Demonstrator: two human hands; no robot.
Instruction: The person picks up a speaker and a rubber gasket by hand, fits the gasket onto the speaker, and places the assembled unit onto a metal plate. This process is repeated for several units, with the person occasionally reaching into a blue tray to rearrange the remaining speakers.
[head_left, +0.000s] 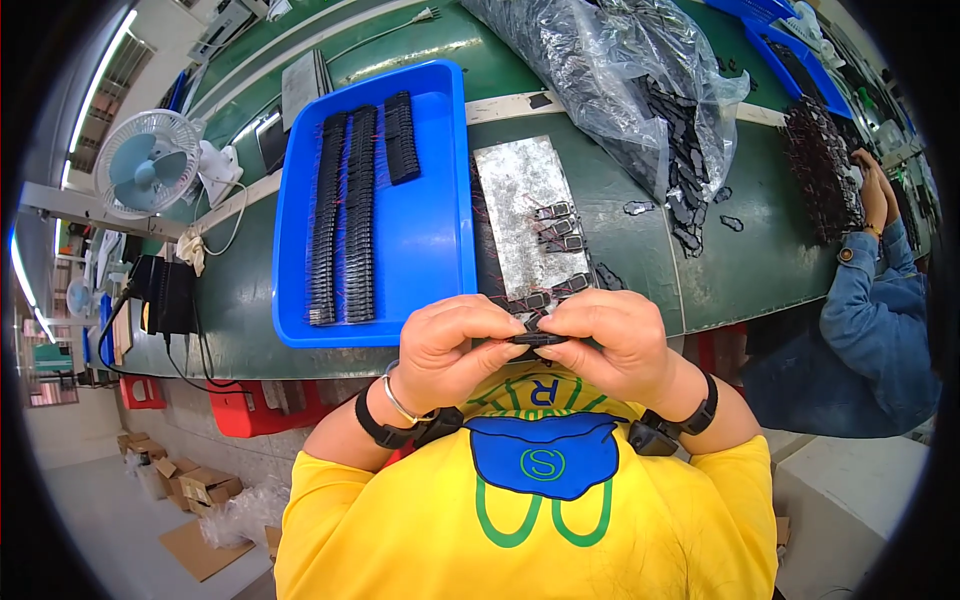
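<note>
Both hands meet at the near edge of the table. My left hand [448, 345] pinches one end of a small, flat black part [537, 339] between thumb and forefinger. The other end is pinched the same way by my right hand [618, 342]. Just beyond my fingers lies a worn grey metal plate [520, 205]. Along its right side sit several small black wired modules [560, 228], and more modules [540, 300] lie by its near end. A blue tray [425, 230] stands to the left, holding long rows of black wired parts [360, 215].
A clear plastic bag [620, 90] spills black flat pieces [685, 190] onto the green table [745, 265]. At the right, a co-worker's hands [875, 195] are at a pile of dark wired parts [820, 170]. A white fan [147, 165] and a black box with cables [165, 295] are at the left.
</note>
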